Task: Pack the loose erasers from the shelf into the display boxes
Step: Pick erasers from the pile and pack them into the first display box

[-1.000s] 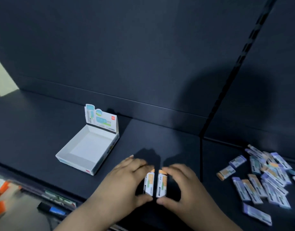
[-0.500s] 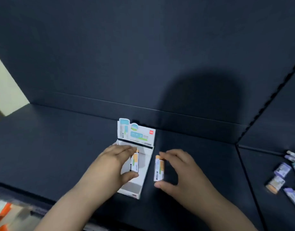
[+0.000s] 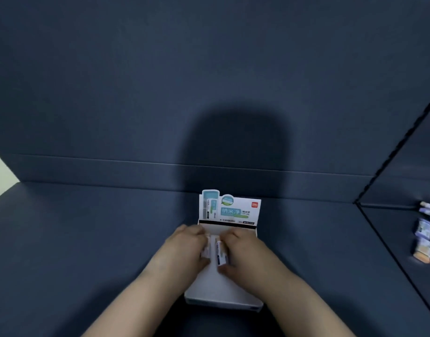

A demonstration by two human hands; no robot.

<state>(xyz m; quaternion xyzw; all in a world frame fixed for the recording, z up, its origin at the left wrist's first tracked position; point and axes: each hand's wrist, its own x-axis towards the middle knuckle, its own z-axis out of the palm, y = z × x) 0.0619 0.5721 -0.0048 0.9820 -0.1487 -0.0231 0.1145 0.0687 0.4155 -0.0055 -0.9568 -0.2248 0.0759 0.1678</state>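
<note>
We saw only two bare hands and their forearms. The left hand [image 3: 184, 246] and the right hand [image 3: 243, 249] were broad-backed, with short, rounded fingers [image 3: 194, 231], their outlines softened by blur. The left forearm [image 3: 141, 295] and the right forearm [image 3: 294, 295] ran uncovered to the bottom edge of the view. Nails and finer details were too blurred for us to tell.

Shop, dark shelving [image 3: 87, 239], retail display box [image 3: 229, 210]

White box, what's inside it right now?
Inside the white box, the left hand grips one eraser and the right hand grips a second eraser, near the back. The front floor shows bare white. Anything under the hands is hidden.
</note>
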